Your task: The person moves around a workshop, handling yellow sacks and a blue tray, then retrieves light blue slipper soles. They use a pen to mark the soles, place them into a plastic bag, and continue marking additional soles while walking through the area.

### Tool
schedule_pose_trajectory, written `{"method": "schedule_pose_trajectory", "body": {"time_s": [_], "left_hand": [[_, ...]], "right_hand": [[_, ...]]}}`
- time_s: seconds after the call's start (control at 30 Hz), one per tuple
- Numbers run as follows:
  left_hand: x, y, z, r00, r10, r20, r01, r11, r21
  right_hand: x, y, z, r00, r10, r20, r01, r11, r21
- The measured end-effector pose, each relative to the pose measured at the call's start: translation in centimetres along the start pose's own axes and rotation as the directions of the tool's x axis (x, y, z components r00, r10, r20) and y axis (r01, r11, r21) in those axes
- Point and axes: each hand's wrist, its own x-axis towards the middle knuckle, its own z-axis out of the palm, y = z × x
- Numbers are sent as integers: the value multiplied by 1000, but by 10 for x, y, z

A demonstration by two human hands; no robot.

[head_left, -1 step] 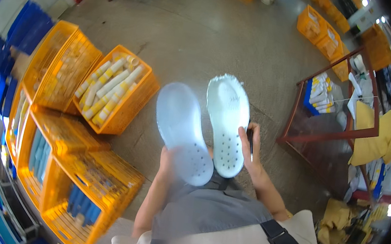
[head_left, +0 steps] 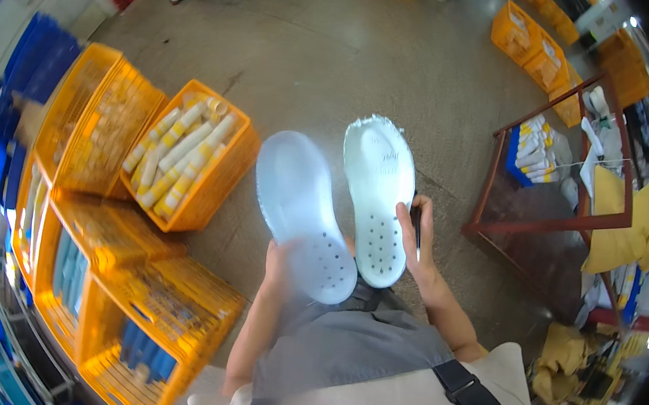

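My left hand (head_left: 279, 265) is closed on the edge of a bluish-white shoe insole (head_left: 295, 175), with the fingers mostly hidden beneath it. Beside it on the right, slightly apart at the top, is a pale greenish-white insole (head_left: 379, 177) with a ragged upper edge. My right hand (head_left: 419, 233) grips that one by its right side, the thumb lying on top. A slim black pen-like tool (head_left: 418, 225) is also tucked between the fingers of this hand. Both insoles are dotted with small dark holes in their lower halves, and faint dark print marks the right one.
On the left, an orange crate (head_left: 223, 183) holds white-and-yellow rolls, next to more stacked orange crates (head_left: 163, 280) with blue rolls inside. At right stands a red-brown framed rack (head_left: 546, 224) with yellow cloth (head_left: 626, 221) over it. Further orange crates (head_left: 519, 37) line the far right.
The view has shifted slightly, so the crates at left sit a little lower. Both hands keep hold of the insoles, which appear slightly higher in the picture.
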Motion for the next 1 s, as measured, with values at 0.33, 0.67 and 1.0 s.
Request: {"method": "schedule_pose_trajectory", "body": {"time_s": [0.33,0.67,1.0], "left_hand": [[365,287,57,989,-136,-57,108,931,-348],[676,573,34,935,144,-324,-288,842,-456],[1023,926,48,981,193,8,-161,842,-515]], "right_hand": [[440,-33,266,840,71,537,-126,990,68],[838,-39,554,710,80,699,-101,995,-11],[1229,-52,778,463,226,857,236,900,-365]]}}
